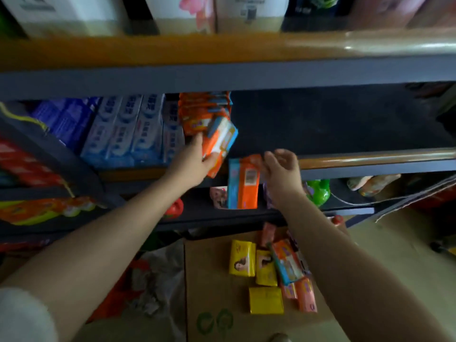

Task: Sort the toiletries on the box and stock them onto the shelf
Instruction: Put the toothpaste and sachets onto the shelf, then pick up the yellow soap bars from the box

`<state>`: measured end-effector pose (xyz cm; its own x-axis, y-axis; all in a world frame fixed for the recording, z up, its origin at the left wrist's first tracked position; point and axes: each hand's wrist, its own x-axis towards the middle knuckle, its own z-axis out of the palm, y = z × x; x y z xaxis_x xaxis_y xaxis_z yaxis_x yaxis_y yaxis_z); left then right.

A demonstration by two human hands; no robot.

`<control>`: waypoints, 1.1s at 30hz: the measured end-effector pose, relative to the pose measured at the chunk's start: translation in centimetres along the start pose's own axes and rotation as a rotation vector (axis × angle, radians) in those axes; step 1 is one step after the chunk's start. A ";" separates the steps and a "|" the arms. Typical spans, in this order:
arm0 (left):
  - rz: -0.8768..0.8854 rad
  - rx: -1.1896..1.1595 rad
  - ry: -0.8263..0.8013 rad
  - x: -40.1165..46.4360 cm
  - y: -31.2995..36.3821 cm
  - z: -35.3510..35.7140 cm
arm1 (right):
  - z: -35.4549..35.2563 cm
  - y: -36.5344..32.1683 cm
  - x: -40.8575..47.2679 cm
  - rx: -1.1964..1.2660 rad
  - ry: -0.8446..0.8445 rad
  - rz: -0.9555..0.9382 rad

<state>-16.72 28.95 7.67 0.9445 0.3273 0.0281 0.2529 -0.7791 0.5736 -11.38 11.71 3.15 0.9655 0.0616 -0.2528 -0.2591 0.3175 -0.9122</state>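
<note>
The left hand (195,157) grips an orange-and-blue soap pack (219,144), fingers curled round its lower end, holding it tilted at the shelf (345,124) just beside the orange stack (202,112) and the toothpaste boxes (128,129). The right hand (281,171) hangs loosely curled at the shelf edge; a second pack (244,181) is just beside its fingers, though contact is unclear. More soaps, yellow bars (254,267) among them, lie on the box (222,304) below.
</note>
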 end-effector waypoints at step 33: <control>0.496 0.229 0.301 -8.4 -10.2 3.7 | -2.3 9.9 -3.8 -1.107 -0.460 -0.543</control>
<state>-26.46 32.18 -1.52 0.8691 0.0076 0.4946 -0.1306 -0.9609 0.2442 -17.61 12.45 -5.63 0.8154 0.5566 0.1591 0.4918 -0.5210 -0.6976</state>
